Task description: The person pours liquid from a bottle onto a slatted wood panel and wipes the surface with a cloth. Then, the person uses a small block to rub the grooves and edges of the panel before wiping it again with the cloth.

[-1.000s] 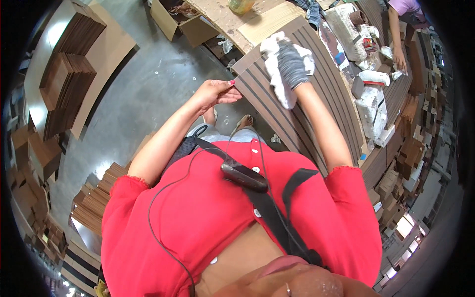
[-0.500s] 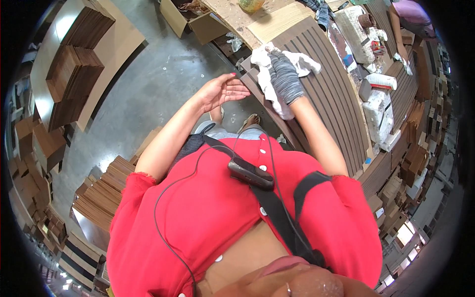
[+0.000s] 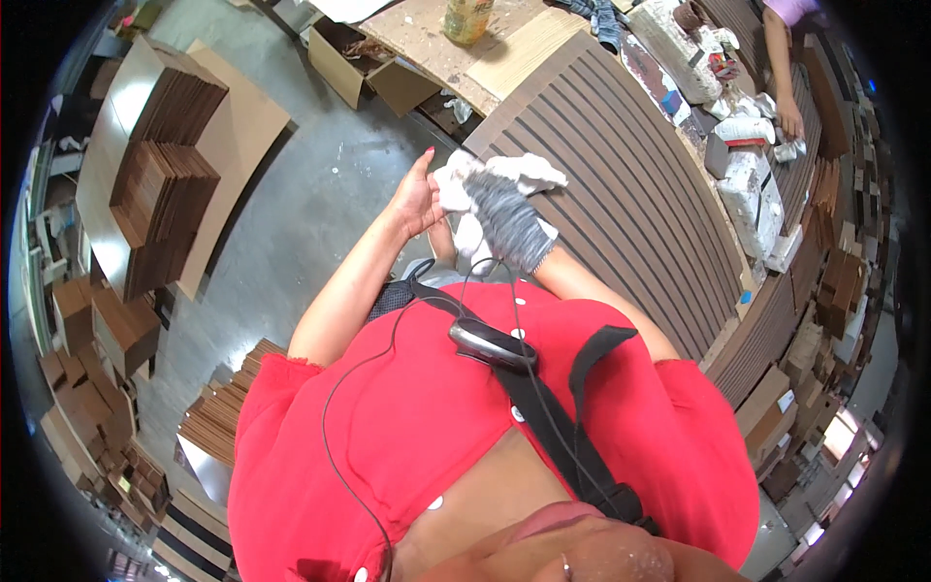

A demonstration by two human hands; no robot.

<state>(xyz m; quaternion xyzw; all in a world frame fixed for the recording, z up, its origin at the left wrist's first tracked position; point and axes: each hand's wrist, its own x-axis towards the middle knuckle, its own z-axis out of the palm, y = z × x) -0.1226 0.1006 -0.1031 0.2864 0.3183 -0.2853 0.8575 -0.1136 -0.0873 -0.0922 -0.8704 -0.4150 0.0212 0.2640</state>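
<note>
Gripping a white rag [image 3: 490, 179] at the near edge of the slatted panel [image 3: 621, 184], the right hand [image 3: 506, 225], in a grey glove, is closed around the bunched cloth, which spills out above and beside the knuckles. The left hand [image 3: 419, 199] is bare and open, fingers stretched, its palm touching the rag's left side without clasping it. The rag sits just over the panel's near left corner, and whether it presses on the slats or hangs slightly above them is hard to say. The work looks like wiping the dark panel; how much of it has been gone over cannot be judged, since the grooves look alike from end to end and show no wet or cleaned band. The right palm and fingertips are hidden under the glove and cloth. A bottle [image 3: 467, 17] at the worktop's far edge is cut off by the frame, and another person's hand [image 3: 792, 121] rests near the far right corner among white bundles that are too small to identify.
</note>
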